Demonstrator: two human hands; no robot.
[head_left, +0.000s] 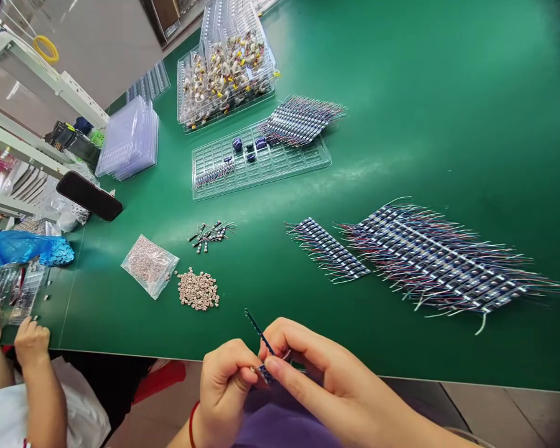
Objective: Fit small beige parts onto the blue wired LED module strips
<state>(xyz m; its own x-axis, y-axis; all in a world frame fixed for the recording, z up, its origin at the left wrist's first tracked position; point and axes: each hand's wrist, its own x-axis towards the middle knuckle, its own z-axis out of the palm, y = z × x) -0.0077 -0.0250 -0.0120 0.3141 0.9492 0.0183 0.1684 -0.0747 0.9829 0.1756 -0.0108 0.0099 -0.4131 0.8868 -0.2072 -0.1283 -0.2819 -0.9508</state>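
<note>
Near the table's front edge, my left hand [228,386] and my right hand [324,373] are both closed, fingertips meeting. Between them is a small blue circuit board strip [265,373], its ends covered by my fingers. A thin dark strip [256,326] sticks up from the same pinch; whether it is part of the board cannot be made out. Beyond my left hand lie a heap of small tan round parts [198,289] and a loose pile of small wired parts [212,233]. To the right rest a narrow wired board panel [327,250] and a stack of larger wired panels [441,258].
A bag of tan parts [149,266] lies left of the heap. Behind are a clear tray [298,163], filled trays [226,74] and stacked plastic trays [129,138]. A phone [89,195] leans at left. A co-worker's hand [32,341] works at the far left.
</note>
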